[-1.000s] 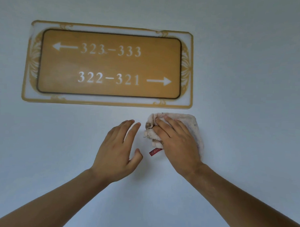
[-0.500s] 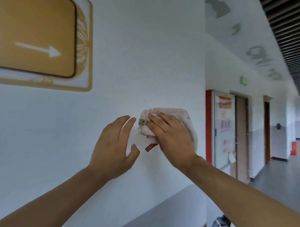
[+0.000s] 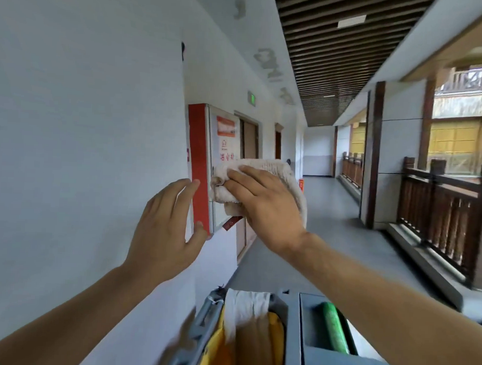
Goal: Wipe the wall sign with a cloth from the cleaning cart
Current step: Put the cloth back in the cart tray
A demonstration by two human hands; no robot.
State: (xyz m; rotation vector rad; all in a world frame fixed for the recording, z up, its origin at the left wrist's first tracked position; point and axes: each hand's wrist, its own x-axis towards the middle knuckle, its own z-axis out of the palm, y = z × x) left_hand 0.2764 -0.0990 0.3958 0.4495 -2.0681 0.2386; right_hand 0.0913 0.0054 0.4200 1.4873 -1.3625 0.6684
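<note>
Two bare hands are raised in front of the camera, one on each side of a single off-white cloth (image 3: 264,180). Closed over the cloth, the right hand (image 3: 263,207) has a grip with fingers laid flat across the front and the fabric bunched beneath the palm; a small red tag (image 3: 231,223) hangs from the cloth just below that grip. To the left of the grip, near it but apart from the cloth, the left hand (image 3: 164,228) is open with fingers spread and thumb out, holding nothing. Whether its palm touches the white wall (image 3: 80,122) beyond it cannot be told. Behind the grip, one red-framed cabinet (image 3: 205,164) with a printed notice is mounted on that wall. No part of the wall sign falls within the view. Well below the grip, at the bottom edge, stands one grey cleaning cart (image 3: 294,337). Its yellow bag (image 3: 272,344) sits open with one white cloth (image 3: 243,308) draped over the bag's rim, and one green bottle (image 3: 334,330) lies in the grey tray compartment to the right of the bag. Far to the right of the grip, one dark wooden railing (image 3: 441,214) runs along the corridor's open side.
</note>
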